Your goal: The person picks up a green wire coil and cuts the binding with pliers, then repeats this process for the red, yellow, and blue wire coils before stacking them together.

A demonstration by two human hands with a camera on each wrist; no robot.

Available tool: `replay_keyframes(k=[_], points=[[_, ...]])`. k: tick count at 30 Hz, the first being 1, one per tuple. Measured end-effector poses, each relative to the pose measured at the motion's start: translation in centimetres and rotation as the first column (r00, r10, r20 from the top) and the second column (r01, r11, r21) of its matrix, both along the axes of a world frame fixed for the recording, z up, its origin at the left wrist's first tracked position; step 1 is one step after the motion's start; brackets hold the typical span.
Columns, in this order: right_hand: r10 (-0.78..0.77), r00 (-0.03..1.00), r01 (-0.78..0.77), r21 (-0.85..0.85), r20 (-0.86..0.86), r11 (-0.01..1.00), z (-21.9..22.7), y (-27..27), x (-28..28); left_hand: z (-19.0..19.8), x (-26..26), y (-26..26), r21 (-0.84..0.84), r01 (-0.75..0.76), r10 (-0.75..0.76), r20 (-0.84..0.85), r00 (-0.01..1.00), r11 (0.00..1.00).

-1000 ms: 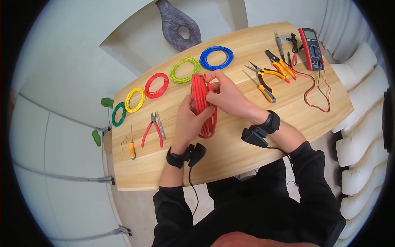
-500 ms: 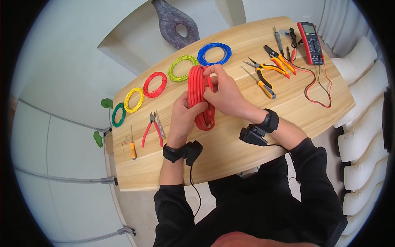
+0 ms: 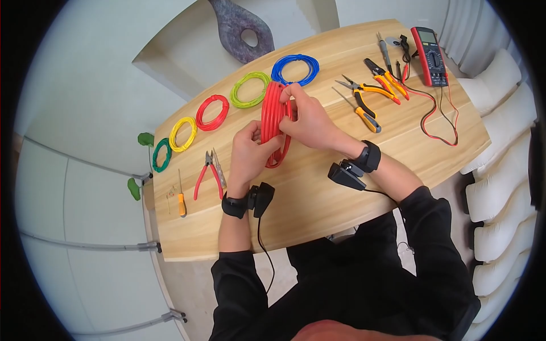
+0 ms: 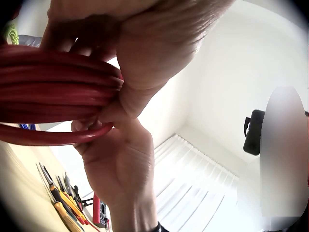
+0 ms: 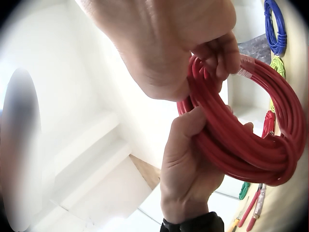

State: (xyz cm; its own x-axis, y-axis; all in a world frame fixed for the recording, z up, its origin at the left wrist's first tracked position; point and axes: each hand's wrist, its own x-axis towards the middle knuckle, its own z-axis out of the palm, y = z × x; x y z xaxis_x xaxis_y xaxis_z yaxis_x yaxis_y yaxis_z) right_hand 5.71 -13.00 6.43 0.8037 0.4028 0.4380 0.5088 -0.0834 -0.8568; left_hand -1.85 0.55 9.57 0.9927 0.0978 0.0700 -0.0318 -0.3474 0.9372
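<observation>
A thick coil of red cable (image 3: 274,116) is held upright above the middle of the table. The left hand (image 3: 248,153) grips its lower left part, thumb across the strands. At the coil's upper right, the right hand (image 3: 310,119) pinches strands between thumb and fingers. In the right wrist view the coil (image 5: 241,140) is seen as a loop, with the left hand (image 5: 188,169) curled round it and the right hand (image 5: 178,43) at its top. The left wrist view shows the strands (image 4: 53,87) from the side, one lying apart from the rest.
On the wooden table (image 3: 318,187), green, yellow, red, lime and blue (image 3: 295,70) wire coils form a row. Red-handled pliers (image 3: 209,176) and a screwdriver (image 3: 181,203) lie left; black-and-yellow pliers (image 3: 364,96), another screwdriver (image 3: 367,119), a cutter (image 3: 387,79) and a multimeter (image 3: 430,57) lie right.
Both hands and the held red coil have moved a little up the view, away from the body. The grip on the coil looks much the same.
</observation>
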Motion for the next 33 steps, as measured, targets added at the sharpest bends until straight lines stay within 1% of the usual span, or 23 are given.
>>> replay_keyframes(k=[2, 3, 4, 5, 6, 7, 9, 10, 12, 13, 14, 15, 17, 18, 22, 25, 27, 28, 30, 33], points=[[0.013, 1.000, -0.012, 0.016, -0.028, 1.000, -0.1, 0.0, 0.2, 0.0, 0.2, 0.1, -0.084, 0.016, -0.021, -0.049, 0.999, 0.996], [0.023, 0.998, -0.021, 0.035, -0.056, 0.999, -0.1, -0.1, 0.3, -0.1, 0.3, 0.2, -0.086, 0.016, -0.020, -0.051, 0.999, 0.996], [0.023, 0.998, -0.021, 0.034, -0.057, 0.999, -0.2, -0.1, 0.4, -0.3, 0.4, 0.2, -0.122, 0.034, -0.039, -0.041, 0.998, 0.992], [0.092, 0.986, -0.080, 0.091, -0.141, 0.993, -0.1, -0.2, 0.5, -0.4, 0.4, 0.3, -0.157, 0.052, -0.058, -0.033, 0.998, 0.986], [0.165, 0.962, -0.132, 0.154, -0.220, 0.979, -0.1, -0.2, 0.5, -0.5, 0.4, 0.4, -0.157, 0.052, -0.058, -0.035, 0.998, 0.986], [0.164, 0.961, -0.131, 0.154, -0.222, 0.979, -0.1, -0.2, 0.5, -0.6, 0.5, 0.6, -0.190, 0.062, -0.071, -0.046, 0.996, 0.980], [0.246, 0.924, -0.178, 0.241, -0.292, 0.954, -0.1, -0.2, 0.3, -0.8, 0.5, 0.7, -0.224, 0.071, -0.086, -0.056, 0.995, 0.972], [0.245, 0.925, -0.177, 0.241, -0.291, 0.954, 0.1, -0.3, 0.2, -0.9, 0.5, 0.8, -0.250, 0.082, -0.097, -0.046, 0.994, 0.965], [0.269, 0.898, -0.186, 0.254, -0.350, 0.949, 0.5, -0.4, 0.0, -0.9, 0.4, 0.8, -0.277, 0.094, -0.108, -0.037, 0.993, 0.956], [0.269, 0.898, -0.185, 0.253, -0.350, 0.949, 0.6, -0.4, -0.1, -0.7, 0.3, 0.7, -0.326, 0.103, -0.119, -0.030, 0.992, 0.940], [0.296, 0.882, -0.195, 0.289, -0.366, 0.937, 0.6, -0.4, -0.2, -0.6, 0.2, 0.6, -0.375, 0.112, -0.129, -0.022, 0.991, 0.920], [0.325, 0.866, -0.203, 0.324, -0.381, 0.924, 0.7, -0.4, -0.3, -0.5, 0.1, 0.6, -0.375, 0.112, -0.129, -0.022, 0.991, 0.920], [0.330, 0.853, -0.208, 0.317, -0.405, 0.925, 1.3, -0.6, -0.6, -0.4, -0.1, 0.6, -0.423, 0.124, -0.145, -0.016, 0.989, 0.897], [0.335, 0.839, -0.212, 0.310, -0.429, 0.927, 1.6, -0.7, -0.7, -0.3, -0.2, 0.5, -0.422, 0.124, -0.145, -0.016, 0.989, 0.898], [0.320, 0.855, -0.194, 0.322, -0.407, 0.927, 1.7, -0.8, -0.9, 0.2, -0.6, 0.2, -0.493, 0.110, -0.155, -0.051, 0.987, 0.863], [0.327, 0.837, -0.199, 0.314, -0.438, 0.928, 2.0, -1.0, -1.0, 0.3, -0.8, -0.1, -0.541, 0.097, -0.152, -0.057, 0.987, 0.836], [0.312, 0.848, -0.216, 0.259, -0.428, 0.941, 2.1, -1.0, -1.0, 0.5, -0.9, -0.3, -0.558, 0.097, -0.152, -0.052, 0.987, 0.824], [0.313, 0.848, -0.216, 0.260, -0.428, 0.941, 2.2, -1.0, -1.0, 0.6, -1.0, -0.4, -0.560, 0.090, -0.146, -0.055, 0.988, 0.824], [0.270, 0.873, -0.212, 0.184, -0.406, 0.960, 2.5, -1.1, -1.0, 0.7, -1.0, -0.5, -0.562, 0.084, -0.141, -0.058, 0.988, 0.823], [0.260, 0.882, -0.218, 0.151, -0.392, 0.964, 2.5, -1.3, -1.0, 0.6, -1.0, -0.5, -0.552, 0.083, -0.139, -0.060, 0.989, 0.830]])
